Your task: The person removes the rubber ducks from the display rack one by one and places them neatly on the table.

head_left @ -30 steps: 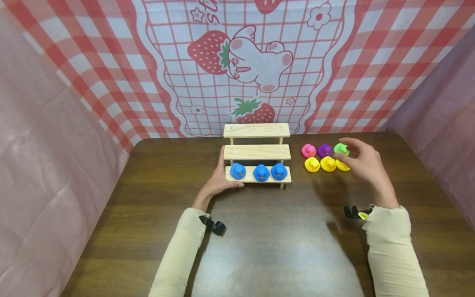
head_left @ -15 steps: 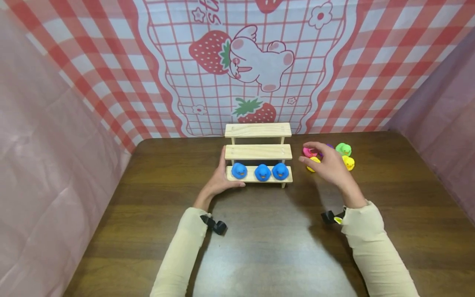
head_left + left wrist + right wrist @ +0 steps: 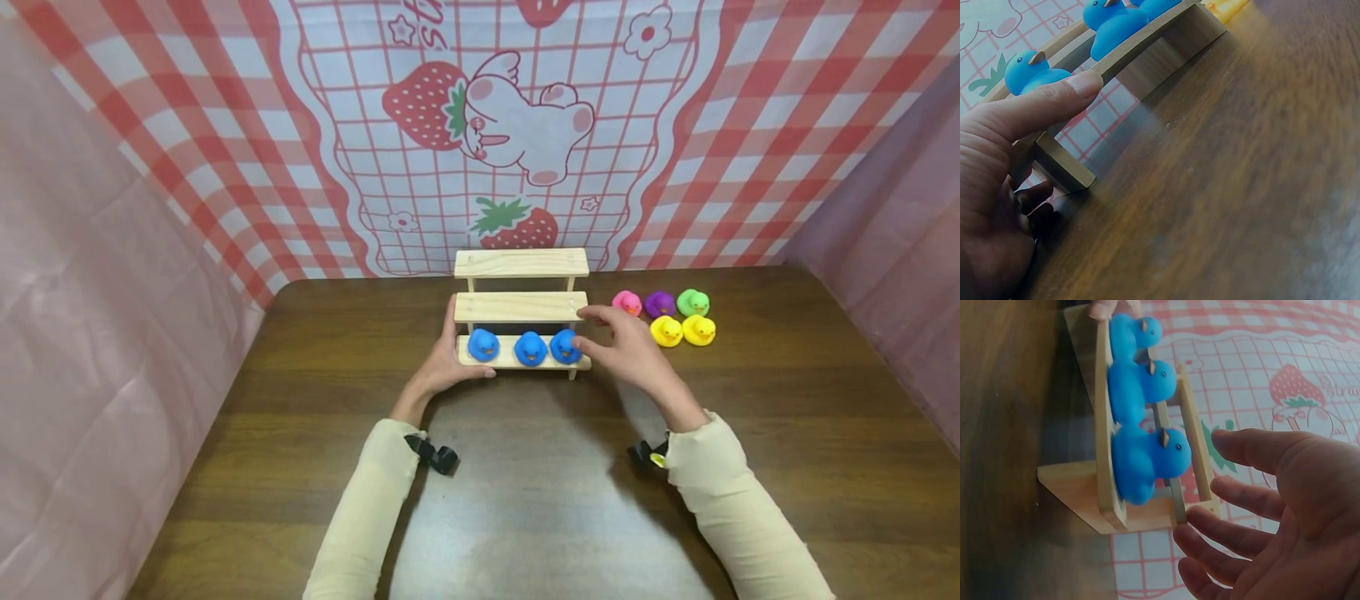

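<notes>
A three-tier wooden display stand (image 3: 521,308) stands on the table. Three blue toy ducks (image 3: 530,349) sit in a row on its lowest step. My left hand (image 3: 442,358) grips the stand's left end, the thumb (image 3: 1063,97) along the lowest step's front edge and the other fingers behind. At the stand's right end is my right hand (image 3: 630,342), thumb and fingers apart and nothing between them. In the head view its thumb tip overlaps the rightmost blue duck (image 3: 1147,462); in the right wrist view the fingers show beside the stand.
Right of the stand are a pink duck (image 3: 626,303), a purple duck (image 3: 661,304), a green duck (image 3: 693,302) and two yellow ducks (image 3: 682,331). A red-and-white checked cloth (image 3: 337,125) hangs behind the table (image 3: 525,483).
My right hand has moved left from over the coloured ducks to the stand's right end. The leftmost yellow duck is now hidden from the head view. My left hand keeps its grip.
</notes>
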Motion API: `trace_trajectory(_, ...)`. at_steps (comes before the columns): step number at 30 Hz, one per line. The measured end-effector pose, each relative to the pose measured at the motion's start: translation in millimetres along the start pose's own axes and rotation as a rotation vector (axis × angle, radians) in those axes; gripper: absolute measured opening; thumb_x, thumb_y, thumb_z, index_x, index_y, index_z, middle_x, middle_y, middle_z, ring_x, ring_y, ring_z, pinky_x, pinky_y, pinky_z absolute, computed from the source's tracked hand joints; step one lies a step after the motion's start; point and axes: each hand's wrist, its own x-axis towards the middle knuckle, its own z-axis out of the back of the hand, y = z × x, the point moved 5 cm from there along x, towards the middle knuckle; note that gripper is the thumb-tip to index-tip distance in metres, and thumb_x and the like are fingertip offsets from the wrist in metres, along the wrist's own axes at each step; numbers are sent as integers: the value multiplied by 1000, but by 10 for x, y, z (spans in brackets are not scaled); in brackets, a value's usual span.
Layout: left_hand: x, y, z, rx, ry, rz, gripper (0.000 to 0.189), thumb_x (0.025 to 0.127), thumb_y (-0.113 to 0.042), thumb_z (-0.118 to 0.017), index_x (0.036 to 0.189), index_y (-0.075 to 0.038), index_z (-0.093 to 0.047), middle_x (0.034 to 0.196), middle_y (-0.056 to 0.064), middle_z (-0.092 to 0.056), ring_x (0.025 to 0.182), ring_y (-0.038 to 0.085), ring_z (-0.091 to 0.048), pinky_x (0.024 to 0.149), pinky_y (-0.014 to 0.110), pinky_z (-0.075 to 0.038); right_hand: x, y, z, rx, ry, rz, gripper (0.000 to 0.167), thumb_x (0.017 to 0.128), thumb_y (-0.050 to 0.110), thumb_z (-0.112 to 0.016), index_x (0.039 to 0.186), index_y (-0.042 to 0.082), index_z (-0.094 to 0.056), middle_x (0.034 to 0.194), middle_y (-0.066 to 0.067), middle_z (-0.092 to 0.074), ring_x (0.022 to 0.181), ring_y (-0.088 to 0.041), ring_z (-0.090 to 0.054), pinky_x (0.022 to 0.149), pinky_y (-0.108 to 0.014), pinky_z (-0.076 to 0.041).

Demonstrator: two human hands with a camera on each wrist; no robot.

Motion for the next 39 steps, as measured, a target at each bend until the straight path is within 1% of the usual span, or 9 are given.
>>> trace_trajectory(4,3,-15,-8,2,3,5,135,71,7,-83,160,-13,17,171,14,4,158,32,-5,129,49,-7,-19,29,-46,-15,0,11,45,92,18,-72,130,-2,-61,130,-25,-64,119,-41,-60,101,-57,-47)
trace_trajectory(11,-4,29,-3,7,-11,-4,139,69,0,-87,161,-22,15,171,9,-1,157,29,-13,129,48,-11,-63,67,-102,-29,-25,31,42,88,16,-76,124,-3,-64,127,-24,-65,118,-40,-60,102,-57,-48)
trace_trajectory(15,-7,43,2,11,-19,-11,139,68,-5,-90,161,-23,13,171,10,-1,157,31,-13,128,50,-12,-75,75,-144,-45,-32,53,43,86,14,-77,124,-4,-65,125,-25,-66,118,-41,-60,104,-57,-47)
trace_trajectory(18,-7,45,2,14,-21,-14,140,68,-6,-90,161,-23,12,171,12,-2,156,32,-14,128,50,-13,-71,58,-183,-62,-25,52,44,86,14,-77,124,-5,-64,125,-26,-66,119,-41,-60,105,-57,-46)
trace_trajectory(23,-5,50,0,10,-19,-18,140,67,-7,-91,161,-24,12,171,13,-5,156,32,-17,128,50,-13,-68,19,-236,-86,5,33,45,87,17,-77,124,-4,-64,125,-27,-66,119,-42,-60,105,-57,-47)
trace_trajectory(27,-2,52,2,14,-17,-18,140,68,-7,-91,161,-24,13,171,11,-3,156,31,-15,128,50,-13,-67,-12,-273,-118,27,21,44,87,19,-76,124,-2,-64,125,-26,-66,119,-42,-60,105,-58,-46)
trace_trajectory(29,-2,52,5,17,-17,-16,140,68,-6,-90,161,-24,13,171,11,-3,156,31,-15,128,50,-13,-65,-24,-292,-135,33,12,47,87,21,-76,126,-2,-63,127,-26,-65,120,-43,-59,106,-58,-46)
trace_trajectory(34,-5,49,13,31,-20,-13,139,69,-5,-90,161,-25,13,171,11,-4,156,31,-15,128,51,-14,-64,-35,-333,-160,29,-30,54,87,27,-76,131,0,-61,132,-26,-63,122,-44,-58,106,-59,-45)
trace_trajectory(39,-13,48,19,40,-27,-3,139,69,-5,-90,161,-26,12,171,10,-3,156,30,-15,128,50,-15,-69,-46,-347,-161,12,-79,53,87,32,-75,130,4,-62,132,-23,-64,121,-43,-58,102,-60,-46)
